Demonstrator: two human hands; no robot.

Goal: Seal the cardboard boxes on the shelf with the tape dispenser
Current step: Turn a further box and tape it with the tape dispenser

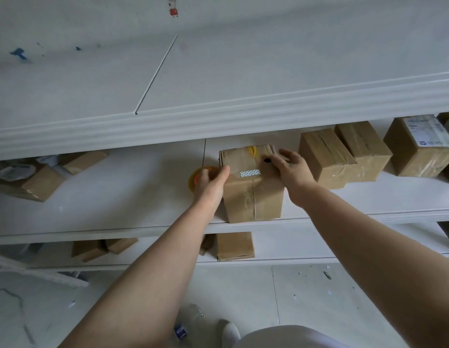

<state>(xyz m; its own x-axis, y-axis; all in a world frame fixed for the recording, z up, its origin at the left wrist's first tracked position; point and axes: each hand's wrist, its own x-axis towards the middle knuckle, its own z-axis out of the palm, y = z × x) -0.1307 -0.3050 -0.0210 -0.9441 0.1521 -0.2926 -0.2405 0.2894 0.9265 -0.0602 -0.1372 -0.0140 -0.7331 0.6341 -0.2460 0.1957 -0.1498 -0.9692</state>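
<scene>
**What the Things Are Made Of**

The middle box (253, 194) is made of brown cardboard, matt and a bit creased. A small strip of dotted tape (250, 173) is stuck on its top. The boxes on the right (326, 156) are wrapped in clear tape, which looks shiny and wrinkled. A white paper label (429, 130) is stuck on the last of them. The shelf (118, 197) is painted white and looks smooth, with a soft shine. The tape dispenser (194, 178) looks like orange and yellow plastic, partly see-through. The floor (318, 297) is laid with pale, smooth tiles, marked with paint spots. A clear plastic bottle (192, 320) is seen lying on it.
</scene>
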